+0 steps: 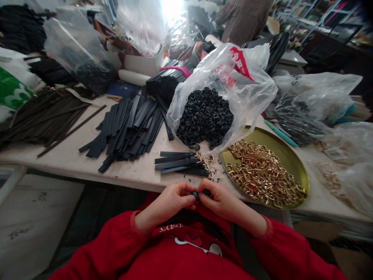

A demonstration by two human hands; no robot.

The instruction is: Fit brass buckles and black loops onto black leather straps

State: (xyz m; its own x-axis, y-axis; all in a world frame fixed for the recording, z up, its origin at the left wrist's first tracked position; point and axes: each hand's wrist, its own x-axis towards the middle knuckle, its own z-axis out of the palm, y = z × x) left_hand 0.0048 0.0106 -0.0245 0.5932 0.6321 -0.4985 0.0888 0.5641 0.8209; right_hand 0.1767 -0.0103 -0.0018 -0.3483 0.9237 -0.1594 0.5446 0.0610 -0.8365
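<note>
My left hand (179, 197) and my right hand (214, 196) meet at the table's front edge, in front of my red sweater. Both pinch a small black piece (195, 195) between the fingertips, and a dark strap end shows among the right fingers. Just beyond them lie several black straps (177, 163) with gold buckles (210, 158) at their right ends. Behind these, an open plastic bag (250, 93) holds a heap of small black loops (204, 116). Gold buckles (262, 171) fill part of a round golden tray (303, 171) to the right.
Loose black straps (131, 124) lie spread at the centre left, with brown strips (49, 116) farther left. A bundle tied with a pink band (177, 70) sits behind. More plastic bags (320, 93) stand right; a person (246, 19) is at the back.
</note>
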